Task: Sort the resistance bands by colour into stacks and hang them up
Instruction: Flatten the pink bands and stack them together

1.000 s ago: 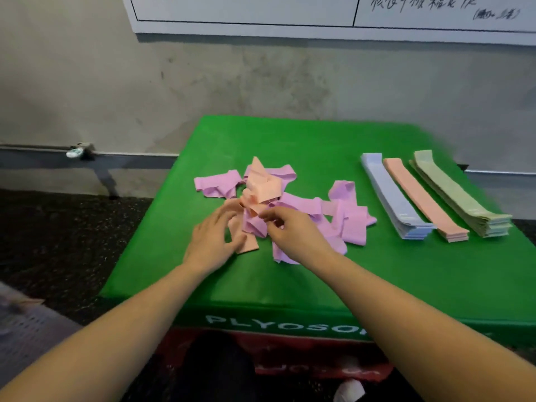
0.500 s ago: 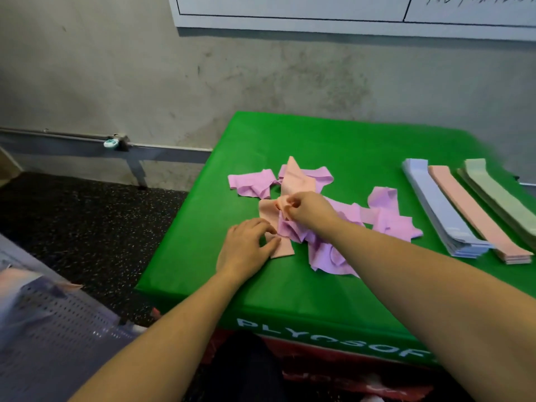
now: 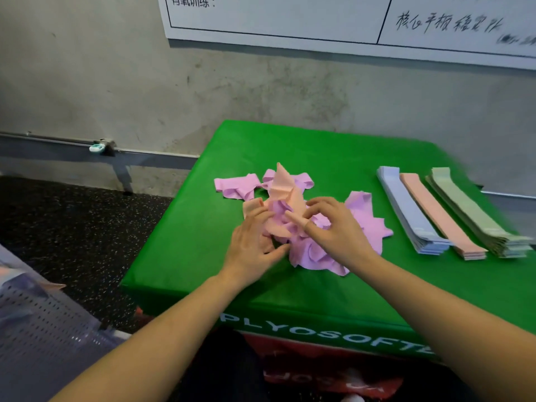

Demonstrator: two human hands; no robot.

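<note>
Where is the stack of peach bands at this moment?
In the head view the peach stack lies on the right side of the green box, between the blue stack and the green stack, right of the loose pile.

The far ends of the green stack [image 3: 475, 213] and the right edge of the green box [image 3: 319, 146] are smeared by motion blur. The whiteboard [image 3: 290, 18] is cut off by the top and right edges, its handwriting being unreadable. Whether anything is pinched by the left hand [image 3: 252, 245] or the right hand [image 3: 336, 227] cannot be told, their fingertips being sunk into the tangled bands [image 3: 301, 227]. The box lettering is cut short behind the right forearm
</note>
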